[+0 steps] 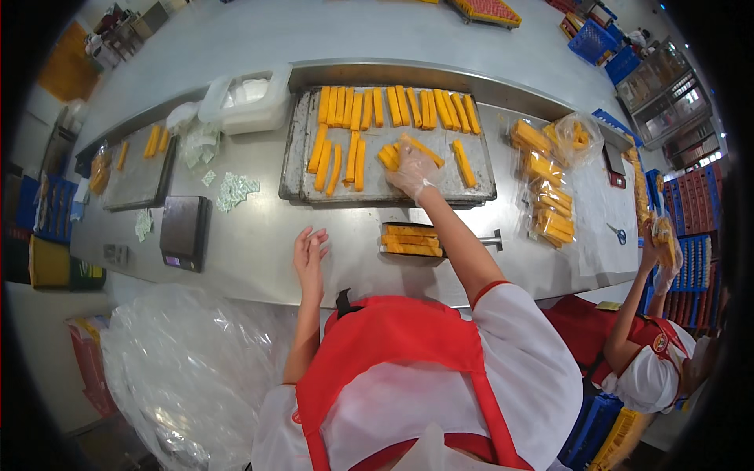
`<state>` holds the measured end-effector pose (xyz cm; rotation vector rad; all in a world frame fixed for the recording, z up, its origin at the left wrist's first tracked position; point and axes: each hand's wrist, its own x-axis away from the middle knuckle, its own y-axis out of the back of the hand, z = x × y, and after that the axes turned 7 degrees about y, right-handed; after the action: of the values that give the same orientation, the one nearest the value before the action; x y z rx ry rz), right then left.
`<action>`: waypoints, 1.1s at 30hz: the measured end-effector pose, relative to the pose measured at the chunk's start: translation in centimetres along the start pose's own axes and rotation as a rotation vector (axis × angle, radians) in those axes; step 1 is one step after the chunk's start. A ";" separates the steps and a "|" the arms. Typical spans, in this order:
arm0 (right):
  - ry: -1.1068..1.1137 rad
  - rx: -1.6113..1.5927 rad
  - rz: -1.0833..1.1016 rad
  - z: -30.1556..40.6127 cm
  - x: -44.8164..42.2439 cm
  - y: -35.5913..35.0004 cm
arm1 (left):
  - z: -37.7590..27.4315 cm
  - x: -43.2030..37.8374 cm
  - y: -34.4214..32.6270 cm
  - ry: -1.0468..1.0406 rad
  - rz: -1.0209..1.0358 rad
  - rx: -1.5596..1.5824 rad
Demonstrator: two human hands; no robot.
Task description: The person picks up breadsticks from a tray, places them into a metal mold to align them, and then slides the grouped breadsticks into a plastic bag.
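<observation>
My right hand [416, 167], in a clear plastic glove, reaches over a worn metal baking tray [389, 185]. Its fingers close around yellow food sticks [387, 158] that jut out on both sides; how many it grips is partly hidden. More sticks [339, 107] lie in a row along the tray's far side, and others sit nearer on the left. My left hand [309, 250] appears bare and hovers by the table's near edge, fingers loosely apart and holding nothing. Between me and the tray, a small dark-sided box [412, 254] with a metal handle holds several sticks, partly behind my right forearm.
Left on the steel table [259, 259] are a digital scale [184, 226], small printed packets [234, 191], a plastic tub [247, 109] and a second tray [132, 182]. Bagged sticks [551, 197] and blue scissors [617, 233] lie right. A co-worker [639, 347] holds a bag there.
</observation>
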<state>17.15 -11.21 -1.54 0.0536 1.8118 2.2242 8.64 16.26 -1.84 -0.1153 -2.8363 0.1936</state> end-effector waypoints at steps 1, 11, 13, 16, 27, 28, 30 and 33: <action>-0.002 -0.004 0.010 -0.2 -0.2 -0.1 | 0.0 -0.3 -0.3 -0.010 0.036 -0.010; 0.653 -0.335 -0.279 1.7 9.6 5.7 | -0.5 -1.7 -5.7 -0.110 0.207 0.104; 0.745 -0.330 -0.183 2.1 12.4 4.8 | 0.5 -1.6 -7.0 -0.279 0.308 0.249; 0.775 -0.219 -0.107 2.1 13.6 4.6 | 2.6 -1.2 -7.5 -0.194 0.321 0.096; 0.664 -0.096 0.002 1.8 14.9 3.3 | 6.4 -2.7 -8.7 -0.141 0.282 -0.223; 0.666 -0.127 0.005 1.6 14.8 3.4 | 6.7 -2.7 -8.8 -0.141 0.281 -0.222; 0.630 -0.135 -0.063 0.6 15.3 5.8 | 7.1 -2.6 -8.7 -0.135 0.270 -0.285; 0.225 -0.111 -0.254 -1.9 16.8 6.0 | 6.9 -2.3 -9.4 -0.216 0.311 -0.215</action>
<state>-0.46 -10.20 1.45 -0.4399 1.6864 2.2126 8.24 5.93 -7.72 -0.6174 -3.0312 -0.0382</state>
